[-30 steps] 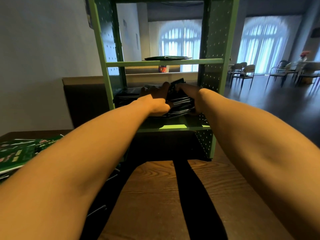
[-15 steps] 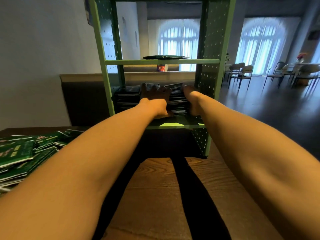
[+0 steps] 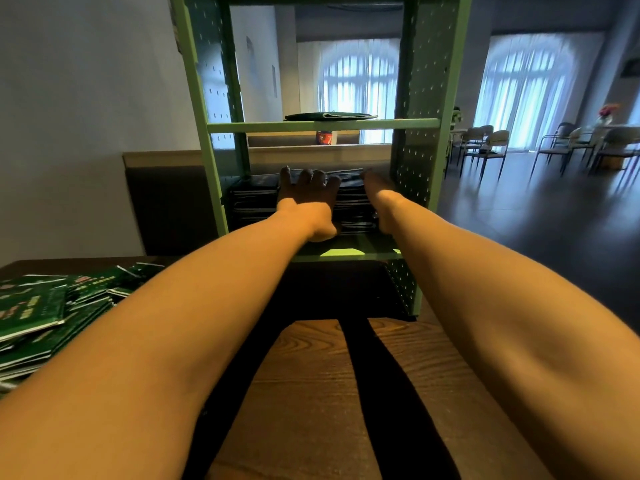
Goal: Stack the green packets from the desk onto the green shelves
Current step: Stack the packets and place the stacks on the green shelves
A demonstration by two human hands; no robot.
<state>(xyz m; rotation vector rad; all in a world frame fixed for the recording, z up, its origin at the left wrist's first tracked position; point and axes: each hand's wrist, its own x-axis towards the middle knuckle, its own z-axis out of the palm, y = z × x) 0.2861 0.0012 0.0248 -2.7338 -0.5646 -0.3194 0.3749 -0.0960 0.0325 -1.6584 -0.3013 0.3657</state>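
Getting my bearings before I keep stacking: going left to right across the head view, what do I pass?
Loose green packets → left hand → right hand → shelf's right side panel → chairs

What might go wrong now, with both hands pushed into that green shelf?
The dark green packet stack under the left hand looks uneven; it may slide off the green metal shelf board once released. The right hand sits close to the perforated green side panel and might scrape it.

On the right hand (image 3: 378, 197) the fingertips blur into the dark shelf stack (image 3: 353, 207), and the desk's packet pile (image 3: 52, 317) runs off the left edge, print unreadable.
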